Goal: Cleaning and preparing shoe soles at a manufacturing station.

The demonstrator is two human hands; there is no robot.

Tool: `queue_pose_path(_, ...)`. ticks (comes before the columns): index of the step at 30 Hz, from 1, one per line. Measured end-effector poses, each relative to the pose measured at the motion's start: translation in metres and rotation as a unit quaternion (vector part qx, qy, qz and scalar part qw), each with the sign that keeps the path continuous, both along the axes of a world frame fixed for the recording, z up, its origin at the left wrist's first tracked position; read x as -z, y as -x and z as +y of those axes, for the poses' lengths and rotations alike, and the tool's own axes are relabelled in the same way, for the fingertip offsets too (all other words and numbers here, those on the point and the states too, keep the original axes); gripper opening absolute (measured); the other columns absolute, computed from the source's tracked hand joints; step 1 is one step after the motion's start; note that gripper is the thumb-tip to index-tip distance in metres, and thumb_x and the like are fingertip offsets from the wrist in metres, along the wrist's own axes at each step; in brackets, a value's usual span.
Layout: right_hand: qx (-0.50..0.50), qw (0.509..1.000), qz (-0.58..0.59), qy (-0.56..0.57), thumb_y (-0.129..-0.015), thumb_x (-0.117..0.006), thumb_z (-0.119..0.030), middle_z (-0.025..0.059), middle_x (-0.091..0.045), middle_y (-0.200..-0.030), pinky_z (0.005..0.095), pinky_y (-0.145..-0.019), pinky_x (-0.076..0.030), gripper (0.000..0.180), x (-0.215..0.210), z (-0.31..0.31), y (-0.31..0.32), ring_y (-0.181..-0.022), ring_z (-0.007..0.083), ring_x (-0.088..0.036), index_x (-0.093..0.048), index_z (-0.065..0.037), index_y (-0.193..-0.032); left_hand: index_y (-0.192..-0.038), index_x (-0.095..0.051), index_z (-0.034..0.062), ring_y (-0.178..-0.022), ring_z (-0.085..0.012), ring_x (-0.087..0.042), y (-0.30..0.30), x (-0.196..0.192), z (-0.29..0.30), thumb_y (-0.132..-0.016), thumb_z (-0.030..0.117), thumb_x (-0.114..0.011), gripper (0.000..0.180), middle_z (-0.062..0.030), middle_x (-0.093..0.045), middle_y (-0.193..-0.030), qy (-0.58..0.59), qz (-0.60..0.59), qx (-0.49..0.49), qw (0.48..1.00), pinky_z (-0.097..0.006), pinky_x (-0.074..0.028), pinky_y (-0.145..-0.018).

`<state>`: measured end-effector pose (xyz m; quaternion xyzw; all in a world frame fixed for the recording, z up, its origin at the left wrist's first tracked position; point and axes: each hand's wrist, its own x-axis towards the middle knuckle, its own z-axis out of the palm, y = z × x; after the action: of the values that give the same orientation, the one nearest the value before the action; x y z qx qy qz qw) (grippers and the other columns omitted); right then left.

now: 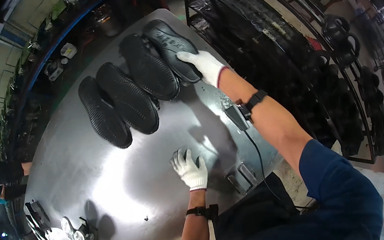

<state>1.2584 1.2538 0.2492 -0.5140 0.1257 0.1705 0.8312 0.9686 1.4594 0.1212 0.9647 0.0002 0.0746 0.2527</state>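
Note:
Several black rubber shoe soles lie side by side on a shiny metal table [73, 174], in its far half. At the right end of the row is a shoe sole [166, 38] with a patterned face up. My right hand [203, 65], in a white glove, grips its right edge, thumb on top and the other fingers mostly hidden. Beside it are a ribbed sole [148, 67], another sole [128, 99] and the leftmost sole [103, 112]. My left hand [190, 170], also gloved, is over the near part of the table, fingers apart and holding nothing.
A metal block-like piece [243, 177] sits at the table's near right edge. Metal machine parts [76, 235] stand at the near left corner. Black sheets [247, 20] and racks lie beyond the right edge. Another person [2, 171] is at the far left.

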Motion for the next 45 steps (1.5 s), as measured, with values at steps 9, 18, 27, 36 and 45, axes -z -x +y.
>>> queue_pose_path(9, -0.032, 0.99, 0.086, 0.111, -0.096, -0.075, -0.012, 0.0085, -0.07, -0.129, 0.0354, -0.105, -0.053, 0.053, -0.007, -0.054, 0.301, -0.114, 0.0159, -0.066, -0.058, 0.005, -0.143, -0.159, -0.035, -0.0045, -0.131, -0.0339, -0.065, -0.093, -0.034, -0.05, -0.106, 0.009, -0.057, 0.059, -0.0246, -0.062, -0.146, 0.359, 0.135, -0.042, 0.923, -0.041, -0.052, -0.108)
queue_pose_path(18, -0.184, 0.928, 0.091, 0.312, -0.083, -0.087, -0.032, 0.0242, -0.063, -0.141, 0.0407, -0.113, -0.047, 0.094, -0.027, -0.057, 0.419, -0.134, 0.0335, -0.061, -0.04, 0.004, -0.156, -0.111, -0.071, -0.0014, -0.089, -0.0397, -0.076, -0.008, 0.032, -0.01, -0.101, 0.022, -0.065, 0.026, -0.0259, -0.075, -0.092, 0.306, 0.138, 0.099, 0.937, -0.042, -0.059, -0.08)
queue_pose_path(27, -0.109, 0.74, -0.296, 0.595, -0.073, -0.086, -0.021, 0.0179, -0.061, -0.119, 0.0519, -0.097, -0.05, 0.075, -0.064, -0.003, 0.374, -0.113, 0.0397, -0.06, -0.054, -0.01, -0.139, -0.141, -0.05, -0.0007, -0.085, -0.0211, -0.072, 0.033, -0.074, -0.078, -0.109, 0.015, -0.055, 0.036, -0.0113, -0.068, -0.108, 0.625, 0.162, -0.12, 0.754, -0.034, -0.06, -0.079)
queue_pose_path(36, -0.115, 0.709, -0.546, 0.432, -0.06, -0.091, -0.034, 0.0112, -0.051, -0.113, 0.0499, -0.076, -0.049, 0.053, -0.066, -0.173, 0.473, -0.093, 0.034, -0.059, -0.061, -0.018, -0.1, -0.148, -0.043, 0.0012, -0.067, -0.0164, -0.062, 0.104, -0.135, -0.106, -0.103, 0.004, -0.049, 0.046, -0.0112, -0.067, -0.088, 0.534, -0.024, 0.021, 0.845, -0.032, -0.057, -0.069)
queue_pose_path(45, 0.092, 0.777, -0.224, 0.581, -0.096, -0.068, -0.015, 0.0254, -0.05, -0.147, 0.0456, -0.116, -0.041, 0.059, 0.011, -0.095, 0.425, -0.138, 0.0407, -0.049, -0.048, 0.001, -0.149, -0.126, -0.07, -0.0044, -0.084, -0.0187, -0.069, 0.007, 0.024, -0.082, -0.111, 0.029, -0.049, 0.042, -0.0099, -0.071, -0.091, 0.731, 0.135, -0.216, 0.633, -0.035, -0.057, -0.082)
